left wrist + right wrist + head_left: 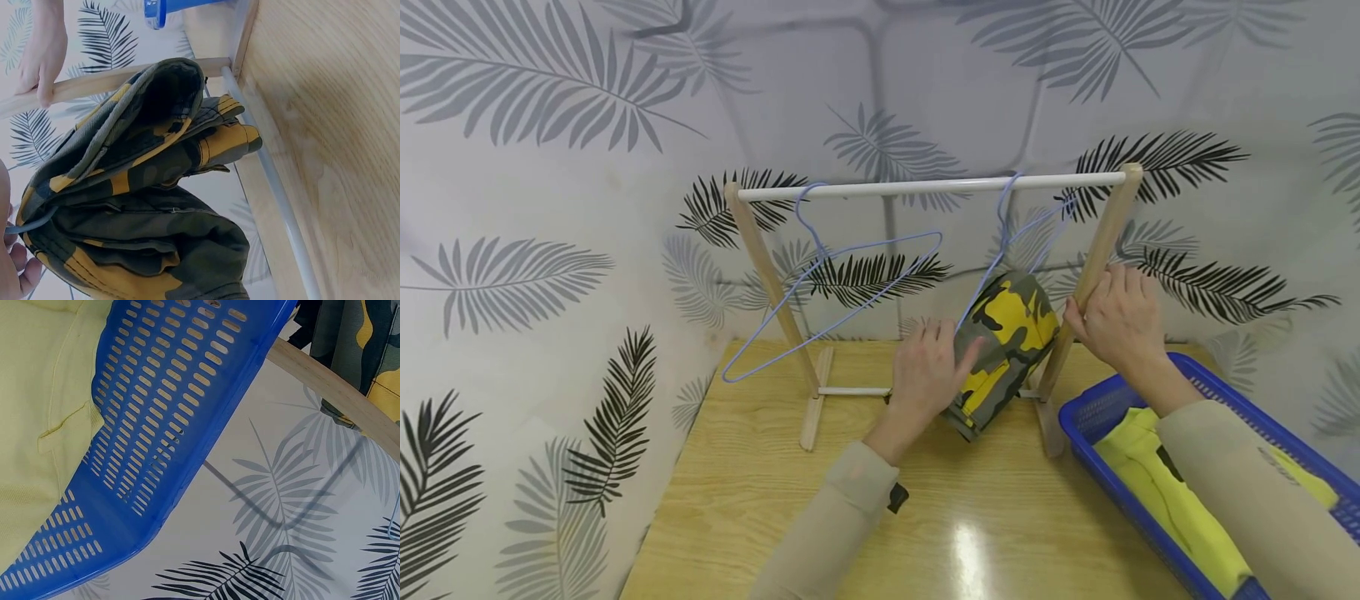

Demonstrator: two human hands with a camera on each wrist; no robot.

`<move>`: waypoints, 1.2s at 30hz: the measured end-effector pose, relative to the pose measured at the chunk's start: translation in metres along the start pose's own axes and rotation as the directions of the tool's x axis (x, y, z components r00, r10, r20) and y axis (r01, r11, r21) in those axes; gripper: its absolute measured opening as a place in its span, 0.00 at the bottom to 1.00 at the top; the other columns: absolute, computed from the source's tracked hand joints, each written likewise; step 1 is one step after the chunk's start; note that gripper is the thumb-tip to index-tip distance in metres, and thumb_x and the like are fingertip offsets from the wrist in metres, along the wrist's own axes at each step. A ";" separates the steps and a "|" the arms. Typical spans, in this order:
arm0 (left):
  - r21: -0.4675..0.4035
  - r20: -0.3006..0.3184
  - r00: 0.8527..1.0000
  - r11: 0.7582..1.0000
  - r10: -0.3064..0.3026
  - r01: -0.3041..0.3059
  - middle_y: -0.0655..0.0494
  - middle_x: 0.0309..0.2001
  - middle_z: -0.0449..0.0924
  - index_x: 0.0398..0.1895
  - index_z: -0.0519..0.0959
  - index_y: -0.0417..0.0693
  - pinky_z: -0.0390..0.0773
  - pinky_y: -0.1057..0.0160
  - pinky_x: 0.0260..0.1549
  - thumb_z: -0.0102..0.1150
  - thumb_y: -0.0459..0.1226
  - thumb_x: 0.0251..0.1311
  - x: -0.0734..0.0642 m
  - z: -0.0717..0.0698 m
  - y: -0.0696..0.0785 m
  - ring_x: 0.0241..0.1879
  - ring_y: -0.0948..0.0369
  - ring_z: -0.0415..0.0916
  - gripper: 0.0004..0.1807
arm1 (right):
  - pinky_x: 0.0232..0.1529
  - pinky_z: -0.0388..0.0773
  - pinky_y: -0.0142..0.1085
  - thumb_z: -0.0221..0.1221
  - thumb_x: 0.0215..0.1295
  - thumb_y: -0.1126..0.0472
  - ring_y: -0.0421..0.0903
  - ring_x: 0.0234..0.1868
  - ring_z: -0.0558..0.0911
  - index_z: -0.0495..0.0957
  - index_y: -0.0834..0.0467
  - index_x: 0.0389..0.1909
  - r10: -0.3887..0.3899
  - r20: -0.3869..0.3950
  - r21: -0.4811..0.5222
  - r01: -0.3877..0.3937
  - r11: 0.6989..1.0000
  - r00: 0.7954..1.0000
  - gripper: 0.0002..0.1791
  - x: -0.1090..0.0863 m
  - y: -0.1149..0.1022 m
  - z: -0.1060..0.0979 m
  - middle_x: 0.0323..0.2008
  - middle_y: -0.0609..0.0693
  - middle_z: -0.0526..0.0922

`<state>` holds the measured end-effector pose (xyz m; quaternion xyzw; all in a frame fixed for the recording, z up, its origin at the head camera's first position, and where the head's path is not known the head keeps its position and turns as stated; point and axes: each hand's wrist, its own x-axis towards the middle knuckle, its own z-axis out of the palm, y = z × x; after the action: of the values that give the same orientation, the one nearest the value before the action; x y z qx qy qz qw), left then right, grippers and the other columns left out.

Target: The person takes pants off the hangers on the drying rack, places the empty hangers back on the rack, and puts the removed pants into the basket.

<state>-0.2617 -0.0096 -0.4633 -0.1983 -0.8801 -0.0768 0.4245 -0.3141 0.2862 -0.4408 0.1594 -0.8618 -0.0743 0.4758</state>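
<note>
Camouflage trousers (pixel 1011 325) in yellow, grey and black hang folded over a blue wire hanger (pixel 1002 217), hooked on the rack's white top rail (pixel 917 187). My left hand (pixel 928 367) grips the hanger's near corner at the edge of the cloth, thumb lying over the trousers. In the left wrist view, curled fingertips (pixel 28 272) show beside the wire entering the folded trousers (pixel 131 169). My right hand (pixel 1123 321) holds the rack's right wooden post (pixel 1105 237). The right wrist view shows the post (pixel 337 394) and part of the trousers, but not the hand.
A second blue hanger (pixel 850 312) hangs bare on the rail's left part. On the right, a blue perforated basket (pixel 1097 408) holds yellow clothing (pixel 1172 492), under my right forearm. The rack stands on a wooden table (pixel 760 500) against a leaf-patterned wall covering (pixel 587 275).
</note>
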 end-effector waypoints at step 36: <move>0.065 -0.092 0.996 0.998 -0.005 0.011 0.60 0.24 0.85 0.21 0.82 0.53 0.71 0.66 0.26 0.63 0.47 0.73 0.000 -0.029 -0.007 0.26 0.59 0.75 0.19 | 0.29 0.69 0.54 0.31 0.79 0.40 0.67 0.29 0.74 0.68 0.73 0.27 -0.001 0.017 0.004 0.001 1.000 1.000 0.40 0.000 -0.001 0.000 0.27 0.68 0.72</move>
<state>-0.2436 -0.0245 -0.4445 -0.1771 -0.8624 -0.0588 0.4706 -0.3137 0.2856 -0.4410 0.1602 -0.8659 -0.0742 0.4681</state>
